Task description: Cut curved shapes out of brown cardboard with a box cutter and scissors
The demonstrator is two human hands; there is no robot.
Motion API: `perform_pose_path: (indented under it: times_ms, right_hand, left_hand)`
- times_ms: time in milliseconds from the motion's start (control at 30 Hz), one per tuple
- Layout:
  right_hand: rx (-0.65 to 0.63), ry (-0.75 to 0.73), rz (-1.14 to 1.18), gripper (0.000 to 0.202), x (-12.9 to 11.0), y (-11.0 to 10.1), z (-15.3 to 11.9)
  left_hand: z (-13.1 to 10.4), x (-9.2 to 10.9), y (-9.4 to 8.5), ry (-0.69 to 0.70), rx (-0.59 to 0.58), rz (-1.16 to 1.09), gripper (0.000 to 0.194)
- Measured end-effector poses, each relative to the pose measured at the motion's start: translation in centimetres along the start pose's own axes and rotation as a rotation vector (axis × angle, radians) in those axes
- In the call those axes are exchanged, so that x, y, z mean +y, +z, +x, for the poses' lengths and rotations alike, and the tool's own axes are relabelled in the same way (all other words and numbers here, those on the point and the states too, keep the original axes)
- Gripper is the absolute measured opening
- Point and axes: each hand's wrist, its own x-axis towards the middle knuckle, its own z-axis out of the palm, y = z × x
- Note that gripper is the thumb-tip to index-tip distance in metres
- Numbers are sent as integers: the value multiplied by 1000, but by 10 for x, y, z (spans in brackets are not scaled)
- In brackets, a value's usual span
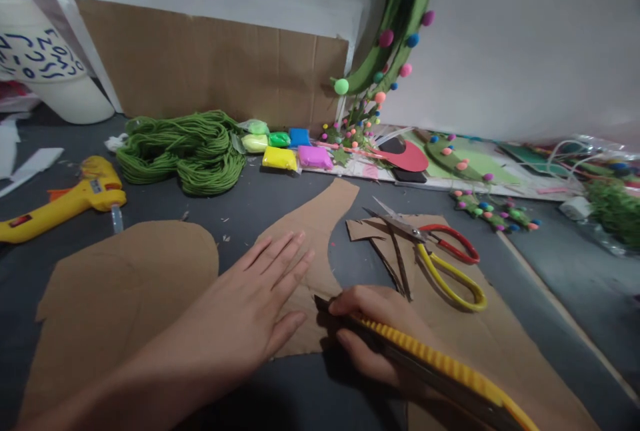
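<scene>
A: Ref. layout, lg. to sm.?

B: Grey table (pixel 240 214) is the base. Next, R cdbd sheet (pixel 493 341) and L cdbd sheet (pixel 135 284), one per side, prob. set apart so the mid. area suits handwork.

A: Workpiece loc.?

B: Curved cdbd piece (pixel 323 218), flat on table btwn the two sheets; narrow end points away from the operator, wide end near.

A: Tools?

B: Scissors (pixel 417 234) rest on the R sheet, blades parted, handles to the R; likely parked within reach. Cutter (pixel 443 361) runs diag., body toward the operator, tip over the wide end of the piece. Low angle presumably gives blade control.

A: Hand status?

B: L hand (pixel 265 284): palm down on the piece, apparently as a hold-down vs. slip. Fingers extended w/ small gaps, thumb out to the side; no grasp, flat contact only.

R hand (pixel 385 314): closed around the cutter near its front. Index finger bent along the top, thumb opp. below; remaining fingers mostly hidden, curl N/A.

A: Smallest item?

B: Blade (pixel 320 302), exposed ahead of the R index. Whether the tip bites the cdbd: can't tell.
</scene>
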Motion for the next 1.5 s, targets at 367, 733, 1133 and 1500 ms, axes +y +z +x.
perform_pose_path:
  times_ms: [367,733,1133,1500]
  right_hand:
    - [53,-52,27,16,4,2,-6]
    - [57,8,8,14,0,7,-4]
    - [82,3,-40,14,-4,7,-2]
    - [94,-28,-19,16,-5,4,-7]
  left_hand:
    - [1,0,-2,-11,-16,-31,65]
    - [1,-2,-2,2,9,-6,64]
    - [3,0,-4,-18,-21,-31,64]
    - [1,-1,-1,4,2,-21,64]
